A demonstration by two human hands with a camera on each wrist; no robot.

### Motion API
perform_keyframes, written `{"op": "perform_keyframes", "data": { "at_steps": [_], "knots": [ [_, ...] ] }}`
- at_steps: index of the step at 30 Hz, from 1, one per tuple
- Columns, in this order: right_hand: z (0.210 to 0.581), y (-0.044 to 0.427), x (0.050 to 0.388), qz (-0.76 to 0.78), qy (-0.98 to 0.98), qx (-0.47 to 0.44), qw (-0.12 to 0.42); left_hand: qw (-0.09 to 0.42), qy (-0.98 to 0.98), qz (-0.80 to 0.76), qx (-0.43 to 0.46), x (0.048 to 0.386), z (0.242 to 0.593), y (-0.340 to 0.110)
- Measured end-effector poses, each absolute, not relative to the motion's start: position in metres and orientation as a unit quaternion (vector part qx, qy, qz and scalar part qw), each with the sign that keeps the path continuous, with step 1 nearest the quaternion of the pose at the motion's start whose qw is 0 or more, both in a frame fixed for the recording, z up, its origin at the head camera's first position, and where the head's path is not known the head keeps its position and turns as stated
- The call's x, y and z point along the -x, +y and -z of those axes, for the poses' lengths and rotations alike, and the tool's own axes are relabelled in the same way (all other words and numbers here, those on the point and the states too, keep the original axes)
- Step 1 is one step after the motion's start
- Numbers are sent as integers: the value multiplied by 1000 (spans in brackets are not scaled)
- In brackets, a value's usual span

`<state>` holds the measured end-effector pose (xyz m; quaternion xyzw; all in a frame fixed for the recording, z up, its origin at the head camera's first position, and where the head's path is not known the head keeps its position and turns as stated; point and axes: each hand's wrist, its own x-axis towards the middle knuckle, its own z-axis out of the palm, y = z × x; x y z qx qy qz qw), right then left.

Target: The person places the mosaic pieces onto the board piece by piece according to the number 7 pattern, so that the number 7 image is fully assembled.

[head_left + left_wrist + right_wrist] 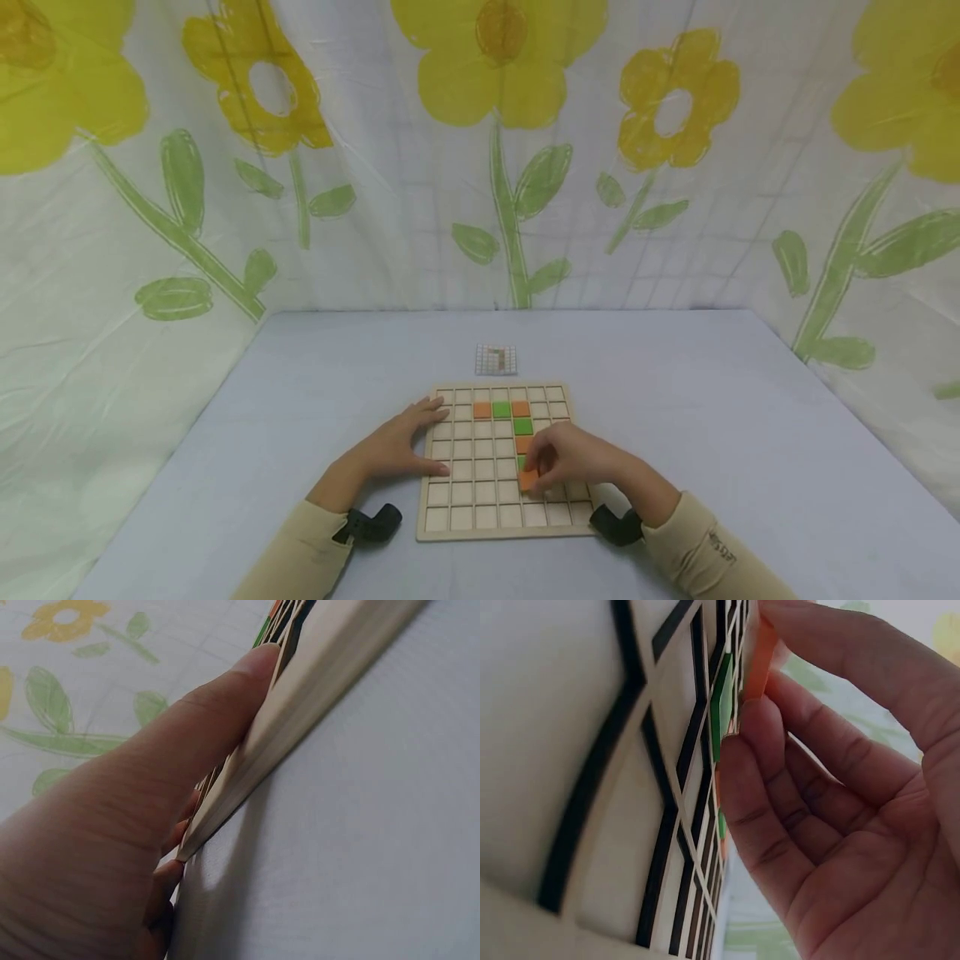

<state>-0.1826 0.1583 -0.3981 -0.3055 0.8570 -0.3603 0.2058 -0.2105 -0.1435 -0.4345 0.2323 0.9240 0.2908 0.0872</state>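
Observation:
A pale wooden grid board (506,532) lies on the table. My left hand (393,442) rests along its left edge, fingers spread and thumb lying on the rim, as the left wrist view also shows. Over the lower middle of the grid, my right hand (581,454) pinches an orange square tile (528,481) between thumb and fingertips. In the right wrist view that orange tile (760,664) stands tilted up from the grid. Green and orange tiles alternate in a row near the top, then down one column from a green tile (522,427). The right fingers partly cover a green tile (522,461).
Beyond the board lies a small card (496,359) with a printed grid pattern. A pale cloth (337,350) covers the table. Behind it hangs a white curtain (390,208) with yellow flowers. Black cameras (378,523) are strapped to both wrists.

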Motion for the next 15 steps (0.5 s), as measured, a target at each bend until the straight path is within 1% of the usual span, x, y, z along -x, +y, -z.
{"op": "perform_keyframes", "data": {
  "at_steps": [15],
  "knots": [
    [398, 155, 179, 332, 864, 315, 208, 86, 926, -286, -230, 210, 435, -144]
  ]
}}
